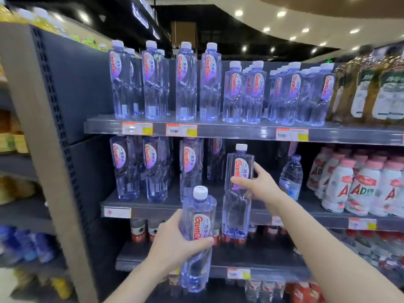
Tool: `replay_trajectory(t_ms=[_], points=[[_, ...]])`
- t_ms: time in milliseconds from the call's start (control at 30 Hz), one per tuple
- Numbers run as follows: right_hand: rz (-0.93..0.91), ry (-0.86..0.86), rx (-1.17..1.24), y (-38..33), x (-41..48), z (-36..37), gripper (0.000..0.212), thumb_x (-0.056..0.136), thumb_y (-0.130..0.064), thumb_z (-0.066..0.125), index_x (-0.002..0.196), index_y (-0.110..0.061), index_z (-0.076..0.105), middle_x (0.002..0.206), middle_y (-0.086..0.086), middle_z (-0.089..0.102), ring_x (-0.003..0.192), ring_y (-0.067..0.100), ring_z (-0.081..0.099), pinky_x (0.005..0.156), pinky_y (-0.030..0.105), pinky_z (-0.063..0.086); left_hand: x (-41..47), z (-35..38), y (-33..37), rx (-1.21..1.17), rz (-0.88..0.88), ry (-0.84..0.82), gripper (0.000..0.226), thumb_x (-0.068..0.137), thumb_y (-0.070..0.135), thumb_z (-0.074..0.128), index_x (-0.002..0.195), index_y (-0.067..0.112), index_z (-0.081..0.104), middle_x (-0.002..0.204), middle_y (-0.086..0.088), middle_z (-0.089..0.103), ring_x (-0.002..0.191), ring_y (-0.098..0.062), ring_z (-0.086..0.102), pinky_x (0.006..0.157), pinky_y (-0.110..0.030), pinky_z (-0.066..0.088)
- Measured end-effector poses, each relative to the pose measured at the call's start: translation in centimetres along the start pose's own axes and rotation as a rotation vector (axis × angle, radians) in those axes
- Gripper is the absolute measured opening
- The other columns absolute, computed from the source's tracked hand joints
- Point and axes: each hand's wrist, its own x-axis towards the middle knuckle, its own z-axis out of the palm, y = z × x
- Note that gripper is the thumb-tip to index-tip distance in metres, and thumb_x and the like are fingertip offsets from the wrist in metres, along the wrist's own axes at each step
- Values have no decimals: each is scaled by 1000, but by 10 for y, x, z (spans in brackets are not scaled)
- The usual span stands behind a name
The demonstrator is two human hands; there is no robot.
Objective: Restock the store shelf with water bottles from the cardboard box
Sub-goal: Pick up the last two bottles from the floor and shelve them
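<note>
I hold two tall clear water bottles with white caps and red-lettered labels. My left hand (175,239) grips one bottle (197,215) around its middle, upright, low in front of the shelves. My right hand (258,184) grips the other bottle (237,204) at its label and holds it upright just in front of the middle shelf (153,209), before a gap between the rows there. Matching bottles (126,169) stand in rows on the left of that shelf. The cardboard box is out of sight.
The upper shelf (218,129) is filled with the same bottles. A small round water bottle (291,177) and white-and-pink drink bottles (358,186) stand to the right on the middle shelf. Red-labelled bottles (137,232) fill the lower shelf. A grey upright panel (43,127) bounds the left.
</note>
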Motion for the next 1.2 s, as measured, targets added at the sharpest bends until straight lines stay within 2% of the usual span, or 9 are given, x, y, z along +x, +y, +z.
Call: replay_trajectory(t_ms=[167,267,400,567,667,767,900,1033,1200], points=[[-3,-25,17,13,59,2,59,79,-24,91,129,-29,60,98,0,80,68,16,71,56,29,46,7,19,-17,-13,5,51,59,62,43,100,112,39,68,98,26,79,90,5,75,89,-30,59],[-2,-54,22,7,81,8,47,82,-27,88,122,-27,62,87,2,78,63,19,63,67,33,48,9,27,-26,3,-4,54,58,62,46,99,110,38,68,99,25,79,90,4,75,91,-34,60],[-1,-102,21,-4,97,11,30,89,-30,82,102,-34,56,104,10,78,86,26,65,79,38,56,11,32,-33,51,0,69,55,60,51,98,103,36,68,95,24,79,88,3,75,90,-35,61],[-74,-61,10,-4,123,18,65,82,-19,89,136,-19,52,109,4,76,82,17,77,70,33,62,14,35,-37,50,6,99,55,61,51,98,104,37,68,96,26,78,90,5,74,90,-34,61],[-101,-47,-11,4,135,23,82,76,-17,93,144,-20,46,116,5,73,99,25,76,89,42,62,15,35,-36,40,15,99,55,62,49,98,107,38,69,98,26,78,91,5,74,91,-33,61],[-121,-10,21,17,137,27,71,80,-10,89,134,-29,47,107,0,71,96,20,73,85,35,61,17,36,-36,26,15,100,56,63,46,100,109,36,71,98,23,79,91,4,75,91,-33,62],[-142,37,60,30,142,30,73,82,-10,87,144,-18,49,111,2,71,106,22,70,90,34,56,19,36,-33,14,0,92,57,62,45,100,110,36,71,98,25,79,90,5,75,91,-31,62],[-151,26,25,27,149,37,80,83,-11,87,150,-16,44,120,5,69,106,21,68,77,21,53,27,33,-28,17,-8,68,56,61,50,98,109,37,70,98,24,79,90,4,75,90,-33,62],[-158,7,-38,28,166,41,78,84,-12,86,150,-15,44,125,3,67,109,18,65,97,32,53,35,33,-26,-1,13,68,54,63,48,98,108,37,71,98,23,79,91,2,76,90,-35,63]])
